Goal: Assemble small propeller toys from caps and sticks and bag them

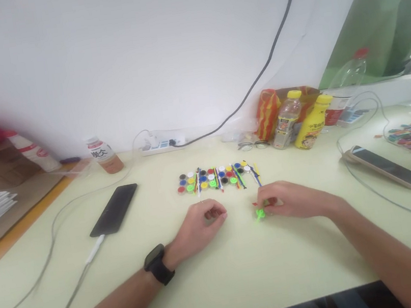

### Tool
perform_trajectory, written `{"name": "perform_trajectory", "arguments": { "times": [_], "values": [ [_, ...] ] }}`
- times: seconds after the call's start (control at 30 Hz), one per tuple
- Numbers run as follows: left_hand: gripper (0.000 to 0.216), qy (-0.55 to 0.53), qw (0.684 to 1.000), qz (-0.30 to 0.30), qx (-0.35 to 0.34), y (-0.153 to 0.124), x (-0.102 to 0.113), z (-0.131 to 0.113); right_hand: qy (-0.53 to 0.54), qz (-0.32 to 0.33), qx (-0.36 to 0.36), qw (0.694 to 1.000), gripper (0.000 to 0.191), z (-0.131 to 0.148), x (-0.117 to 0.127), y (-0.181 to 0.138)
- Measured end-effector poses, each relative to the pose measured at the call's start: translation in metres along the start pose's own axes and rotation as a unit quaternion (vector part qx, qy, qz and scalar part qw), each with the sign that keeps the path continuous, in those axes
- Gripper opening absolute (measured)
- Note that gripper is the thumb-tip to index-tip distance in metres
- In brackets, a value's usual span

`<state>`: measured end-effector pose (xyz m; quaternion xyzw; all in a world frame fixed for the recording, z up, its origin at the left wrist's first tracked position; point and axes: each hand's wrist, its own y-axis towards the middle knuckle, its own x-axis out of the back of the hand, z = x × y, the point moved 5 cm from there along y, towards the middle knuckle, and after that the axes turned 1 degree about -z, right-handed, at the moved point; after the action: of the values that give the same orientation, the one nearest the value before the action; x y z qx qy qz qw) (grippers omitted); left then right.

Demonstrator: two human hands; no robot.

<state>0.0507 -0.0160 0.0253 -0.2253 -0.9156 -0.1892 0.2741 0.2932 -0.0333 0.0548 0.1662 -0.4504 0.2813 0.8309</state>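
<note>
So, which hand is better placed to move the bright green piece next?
Probably the right hand: its fingers are at the bright green piece. The left hand is farther off, with a gap of tabletop between.

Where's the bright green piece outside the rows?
In the head view, the bright green piece is right of centre, at the right hand, nearer the person than the rows of round coloured pieces.
</note>
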Motion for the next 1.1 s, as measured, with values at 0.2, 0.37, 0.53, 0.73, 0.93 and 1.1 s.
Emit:
{"name": "perform_trajectory", "arguments": {
  "times": [0.2,0.37,0.53,0.73,0.93,1.1],
  "values": [
    [0.011,-0.003,1.0,0.014,0.0,-0.001,-0.001,0.0,-0.018,-0.022,-0.075,0.997,0.011,-0.047,0.02,-0.021],
    [0.012,-0.006,1.0,0.013,-0.005,-0.001,-0.001,0.0,-0.084,-0.068,-0.164,0.981,0.013,-0.094,0.038,-0.037],
    [0.011,-0.001,1.0,0.019,-0.002,-0.001,-0.002,-0.001,-0.107,-0.098,-0.209,0.967,0.015,-0.119,0.051,-0.05],
    [0.011,0.002,1.0,0.026,0.004,-0.002,-0.003,-0.002,-0.118,-0.128,-0.175,0.969,0.018,-0.115,0.059,-0.055],
    [0.01,0.003,1.0,0.027,0.003,-0.001,-0.003,-0.003,-0.158,-0.211,-0.12,0.957,0.029,-0.082,0.046,-0.02],
    [0.009,0.003,1.0,0.03,0.001,-0.002,-0.003,-0.003,-0.169,-0.183,-0.056,0.967,0.047,-0.056,0.007,0.019]
  ]
}}
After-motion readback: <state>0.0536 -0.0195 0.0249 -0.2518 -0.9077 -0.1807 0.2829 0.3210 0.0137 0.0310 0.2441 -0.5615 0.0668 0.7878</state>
